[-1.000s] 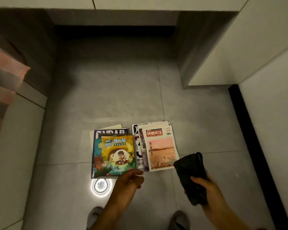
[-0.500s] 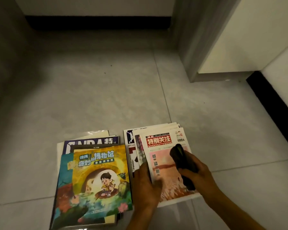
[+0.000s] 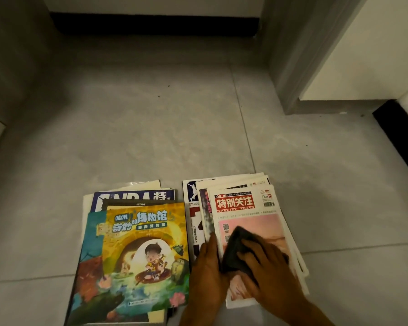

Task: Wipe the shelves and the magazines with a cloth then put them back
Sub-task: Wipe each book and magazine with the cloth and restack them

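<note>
My right hand [image 3: 266, 267] presses a dark cloth [image 3: 236, 250] flat-fingered onto the pink-cover magazine [image 3: 243, 208]; my left hand [image 3: 207, 267], fingers straight, steadies its left edge.

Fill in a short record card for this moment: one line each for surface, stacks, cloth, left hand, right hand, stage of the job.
surface: grey tiled floor
left stack: topped by yellow cartoon-cover magazine
right stack: topped by white magazine with red title block and pink picture
cloth: dark folded cloth, lying on the pink picture
left hand: flat on the right stack's left edge
right hand: presses the cloth
stage: wiping a cover; magazines not yet put back
</note>
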A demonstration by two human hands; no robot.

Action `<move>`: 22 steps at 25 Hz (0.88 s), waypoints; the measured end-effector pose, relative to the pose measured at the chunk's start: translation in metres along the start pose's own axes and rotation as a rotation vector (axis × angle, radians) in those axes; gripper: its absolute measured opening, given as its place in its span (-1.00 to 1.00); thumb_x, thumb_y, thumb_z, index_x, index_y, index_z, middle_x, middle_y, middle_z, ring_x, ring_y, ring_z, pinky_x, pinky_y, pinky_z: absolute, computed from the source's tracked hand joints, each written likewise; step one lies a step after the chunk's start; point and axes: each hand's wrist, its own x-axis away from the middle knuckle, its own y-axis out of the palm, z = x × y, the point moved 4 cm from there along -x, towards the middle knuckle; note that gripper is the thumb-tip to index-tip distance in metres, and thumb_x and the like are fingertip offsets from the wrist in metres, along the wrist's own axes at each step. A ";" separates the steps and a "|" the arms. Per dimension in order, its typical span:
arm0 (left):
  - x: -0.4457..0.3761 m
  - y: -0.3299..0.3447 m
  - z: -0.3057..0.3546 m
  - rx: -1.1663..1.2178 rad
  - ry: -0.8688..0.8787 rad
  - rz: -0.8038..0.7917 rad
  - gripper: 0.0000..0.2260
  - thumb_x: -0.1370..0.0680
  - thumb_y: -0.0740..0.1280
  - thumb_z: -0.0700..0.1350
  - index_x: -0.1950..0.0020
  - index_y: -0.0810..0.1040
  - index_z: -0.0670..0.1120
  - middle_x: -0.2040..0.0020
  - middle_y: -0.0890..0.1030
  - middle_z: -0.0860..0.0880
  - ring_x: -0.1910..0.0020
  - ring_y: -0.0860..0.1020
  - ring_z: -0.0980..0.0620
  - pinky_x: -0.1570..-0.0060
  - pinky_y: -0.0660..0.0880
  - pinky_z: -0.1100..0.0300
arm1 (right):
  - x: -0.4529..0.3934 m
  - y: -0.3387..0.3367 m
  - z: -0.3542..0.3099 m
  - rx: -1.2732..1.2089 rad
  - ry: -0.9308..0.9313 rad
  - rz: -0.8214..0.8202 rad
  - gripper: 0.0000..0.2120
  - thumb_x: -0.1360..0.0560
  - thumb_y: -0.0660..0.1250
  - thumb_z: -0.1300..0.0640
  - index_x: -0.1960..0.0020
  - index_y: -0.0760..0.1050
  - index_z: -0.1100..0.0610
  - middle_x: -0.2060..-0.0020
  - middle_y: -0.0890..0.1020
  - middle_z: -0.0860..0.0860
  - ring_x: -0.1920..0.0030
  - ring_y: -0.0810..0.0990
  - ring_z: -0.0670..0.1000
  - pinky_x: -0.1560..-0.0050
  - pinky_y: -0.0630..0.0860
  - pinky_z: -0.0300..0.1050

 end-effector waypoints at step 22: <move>-0.017 -0.003 -0.004 0.213 -0.203 -0.091 -0.81 -0.48 0.44 -0.13 -0.02 0.51 0.05 0.07 0.66 0.10 0.07 0.63 0.14 0.00 0.61 0.09 | -0.072 0.019 0.079 -0.204 0.252 0.138 -0.48 -0.56 0.13 -0.10 -0.48 0.25 0.05 -0.41 0.40 0.08 -0.43 0.31 0.14 -0.40 0.29 0.18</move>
